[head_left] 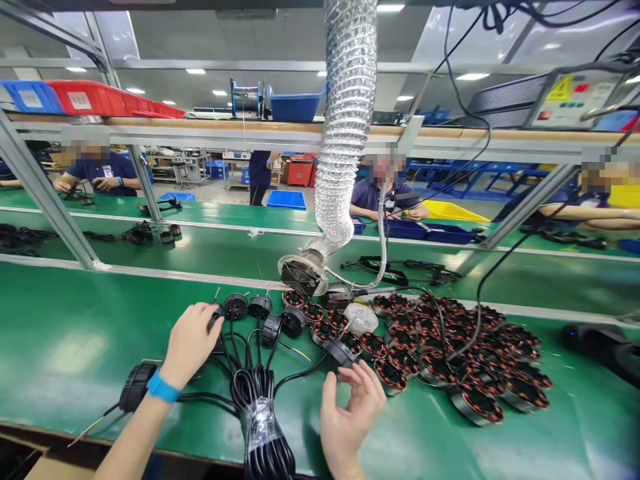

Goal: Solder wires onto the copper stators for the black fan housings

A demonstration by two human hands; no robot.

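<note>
My left hand (193, 340), with a blue band (163, 387) at the wrist, has its fingers closed on a round black motor cover (215, 319), partly hidden by them. My right hand (351, 415) is open, fingers loosely bent, just below another black cover (340, 352) with thin wires showing. Whether a fingertip touches that cover I cannot tell. Between the hands lies a bundle of black cables (250, 387), bound with clear wrap (261, 422). Several more covers, such as one near the middle (236, 306), sit at the cable ends.
Many copper-wound motor stators (430, 340) lie on the green table at right. A fume extraction duct (347, 120) hangs ahead, ending in a grille (301, 275). A clear round container (361, 319) stands among the stators. A loose cable (480, 293) crosses above them. Co-workers sit opposite.
</note>
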